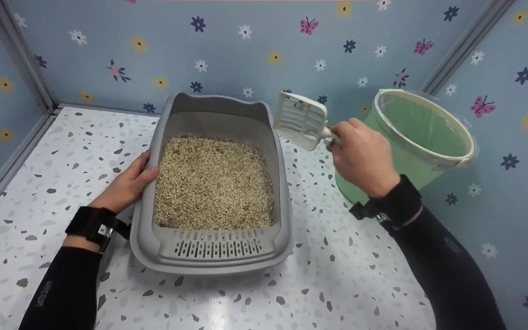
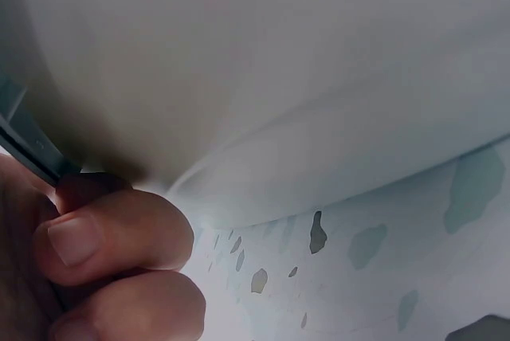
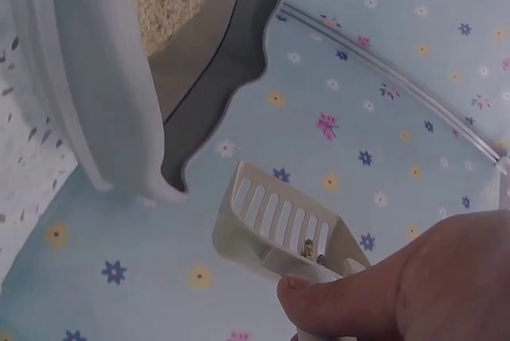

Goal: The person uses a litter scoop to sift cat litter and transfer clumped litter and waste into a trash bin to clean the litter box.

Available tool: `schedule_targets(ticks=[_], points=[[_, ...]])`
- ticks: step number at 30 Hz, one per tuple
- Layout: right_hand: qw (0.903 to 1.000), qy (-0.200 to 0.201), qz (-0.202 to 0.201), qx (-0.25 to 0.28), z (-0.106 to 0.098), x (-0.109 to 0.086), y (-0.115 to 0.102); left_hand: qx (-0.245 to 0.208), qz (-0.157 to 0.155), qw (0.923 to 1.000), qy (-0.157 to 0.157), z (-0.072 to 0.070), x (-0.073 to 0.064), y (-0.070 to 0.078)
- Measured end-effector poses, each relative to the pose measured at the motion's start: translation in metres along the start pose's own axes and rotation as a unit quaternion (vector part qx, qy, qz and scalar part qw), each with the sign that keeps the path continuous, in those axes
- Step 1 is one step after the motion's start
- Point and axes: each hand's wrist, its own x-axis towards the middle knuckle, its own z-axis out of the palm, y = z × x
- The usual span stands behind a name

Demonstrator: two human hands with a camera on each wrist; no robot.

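The fingers of the left hand curl under the side lip of a grey litter tray, with the thumb laid over the top of its rim, so the hand grips the tray at its left edge. The right hand is closed around the handle of a pale slotted scoop, its thumb pressed along the handle close to the scoop's head.

The scoop is held raised, just beside the far right part of the tray and between it and a green bucket. A few small dark bits lie on its slats near the handle end. The tray rests on a speckled white surface, with its slotted ledge toward the person. A broad bed of beige granules covers its bottom, darker in patches at the near left corner and along the right side.

The bucket stands to the right of the tray, partly behind the right hand; clear film shows along its cream rim. Black straps circle both wrists, above dark sleeves. Blue panels printed with flowers and butterflies stand around the surface.
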Motion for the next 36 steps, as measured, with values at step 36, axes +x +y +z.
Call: schedule_targets(ticks=[36], points=[[0.9242, -0.375, -0.040, 0.058, 0.157, 0.043, -0.111, 0.004, 0.018, 0.9998, 0.004, 0.000, 0.000, -0.001]])
